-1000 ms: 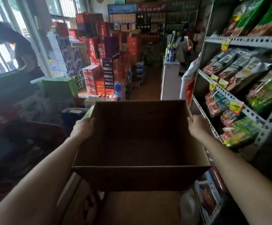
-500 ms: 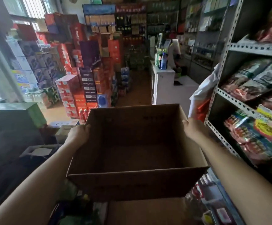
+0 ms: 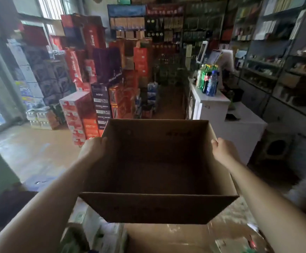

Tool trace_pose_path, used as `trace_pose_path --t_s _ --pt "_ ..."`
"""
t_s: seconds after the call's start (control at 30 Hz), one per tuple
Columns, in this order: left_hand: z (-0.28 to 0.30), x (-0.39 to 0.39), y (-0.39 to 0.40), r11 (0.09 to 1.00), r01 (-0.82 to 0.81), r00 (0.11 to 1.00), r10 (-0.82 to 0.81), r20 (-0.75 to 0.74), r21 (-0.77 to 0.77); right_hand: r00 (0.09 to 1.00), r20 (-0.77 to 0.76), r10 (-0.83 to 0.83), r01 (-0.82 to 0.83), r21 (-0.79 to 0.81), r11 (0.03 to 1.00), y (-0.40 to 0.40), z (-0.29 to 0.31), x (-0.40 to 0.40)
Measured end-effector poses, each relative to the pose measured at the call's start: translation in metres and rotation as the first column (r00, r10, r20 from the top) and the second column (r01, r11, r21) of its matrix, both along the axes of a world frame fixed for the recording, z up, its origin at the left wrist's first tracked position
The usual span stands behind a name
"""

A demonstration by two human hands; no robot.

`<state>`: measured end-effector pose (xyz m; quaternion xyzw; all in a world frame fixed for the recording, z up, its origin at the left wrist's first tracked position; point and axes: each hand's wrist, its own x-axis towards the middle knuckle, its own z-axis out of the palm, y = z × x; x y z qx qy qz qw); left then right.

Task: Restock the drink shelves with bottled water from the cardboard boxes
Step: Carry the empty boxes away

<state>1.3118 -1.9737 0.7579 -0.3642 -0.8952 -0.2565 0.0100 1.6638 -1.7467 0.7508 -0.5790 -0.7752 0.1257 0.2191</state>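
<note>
Both hands carry an empty box (image 3: 154, 172) at chest height in the shop aisle, the left hand (image 3: 93, 149) and the right hand (image 3: 223, 151) each curled over a side wall in a firm grip. It looks emptied, so the next move is probably to set it aside and fetch a full one. No water shows inside; the drink shelves are not clearly in view, and the edges are blurred

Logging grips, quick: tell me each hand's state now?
Left hand: grips the cardboard box by its left wall.
Right hand: grips its right wall.
</note>
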Motion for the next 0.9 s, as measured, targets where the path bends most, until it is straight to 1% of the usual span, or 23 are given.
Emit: trace_pose_path --t_s 0.17,0.27,0.43,0.6,0.77,0.9 --pt "-0.011 -0.093 0.129 0.999 -0.015 1.0 0.015 0.001 -0.039 1.0 0.018 0.003 -0.004 0.022 1.0 0.131 -0.012 -0.095" --pt "-0.018 -0.155 0.213 0.999 0.005 1.0 -0.004 0.018 -0.046 1.0 0.024 -0.009 0.009 0.018 1.0 0.212 -0.021 -0.154" --pt "-0.008 -0.258 0.347 0.999 0.033 0.998 -0.032 0.051 -0.017 0.999 0.028 -0.035 0.034 0.008 0.999 0.337 -0.014 -0.245" --pt "-0.004 -0.333 0.474 0.999 0.037 0.996 -0.038 0.075 0.017 0.997 -0.016 -0.074 0.074 0.022 0.997 0.455 -0.015 -0.322" --pt "-0.025 -0.409 0.607 0.999 0.048 0.997 -0.048 0.06 -0.005 0.994 0.042 -0.101 0.098 0.06 0.993 0.575 -0.024 -0.395" --pt "-0.033 -0.47 0.714 0.999 0.039 0.991 -0.04 0.129 0.009 0.994 0.078 -0.075 0.071 0.052 0.996 0.688 -0.027 -0.457"
